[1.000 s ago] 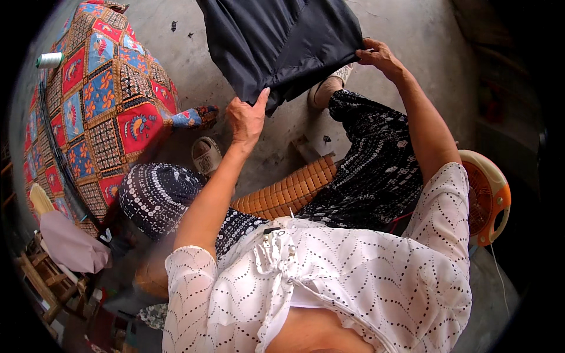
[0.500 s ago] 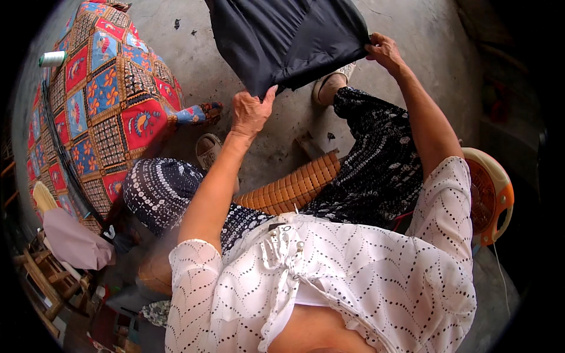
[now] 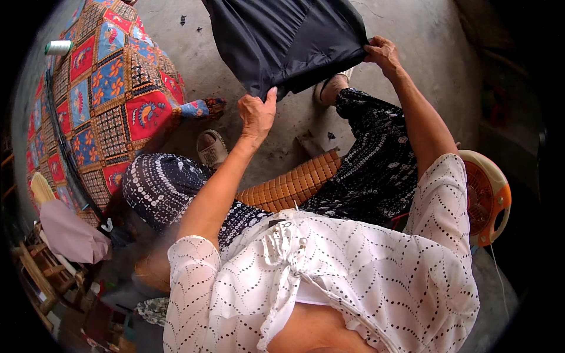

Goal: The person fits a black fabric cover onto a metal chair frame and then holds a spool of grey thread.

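Over the grey floor (image 3: pixel 421 47), both hands (image 3: pixel 257 116) (image 3: pixel 382 54), apart, pinch black cloth (image 3: pixel 294 44) by its near edge.

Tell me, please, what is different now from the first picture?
The black cloth hung in a lower loose fold beside the left hand; that fold has risen. The view shifted slightly, so the thread spool appears higher and farther right. That hand and the right hand still grip the cloth.

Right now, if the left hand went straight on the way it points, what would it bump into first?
Probably the black cloth: the left hand is gripping its near corner, and more cloth spreads just ahead. Exact depth is unclear.
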Motion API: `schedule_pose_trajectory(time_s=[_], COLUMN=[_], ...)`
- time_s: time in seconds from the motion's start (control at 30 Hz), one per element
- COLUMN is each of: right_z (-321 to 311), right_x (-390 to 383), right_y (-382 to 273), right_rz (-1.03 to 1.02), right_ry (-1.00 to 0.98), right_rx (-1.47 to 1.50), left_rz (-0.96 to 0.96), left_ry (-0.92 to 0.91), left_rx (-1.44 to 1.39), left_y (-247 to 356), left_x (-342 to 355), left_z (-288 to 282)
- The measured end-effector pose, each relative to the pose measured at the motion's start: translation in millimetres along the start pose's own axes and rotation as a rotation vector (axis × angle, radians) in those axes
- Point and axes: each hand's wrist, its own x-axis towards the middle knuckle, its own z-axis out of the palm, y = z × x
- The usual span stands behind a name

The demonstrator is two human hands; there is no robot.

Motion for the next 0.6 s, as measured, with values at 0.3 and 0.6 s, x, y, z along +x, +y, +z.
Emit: schedule_pose_trajectory(time_s=[0.3, 0.6], right_z=[15, 80], right_x=[-2, -57], right_y=[-11, -55], right_rz=[0.116, 0.261], right_ry=[-0.085, -0.031], right_rx=[0.041, 0.282], left_rz=[-0.344, -0.348], left_ry=[0.192, 0.402], left_rx=[-0.466, -0.296], left_y=[-6, -43], left_x=[11, 54], left_z=[-13, -54])
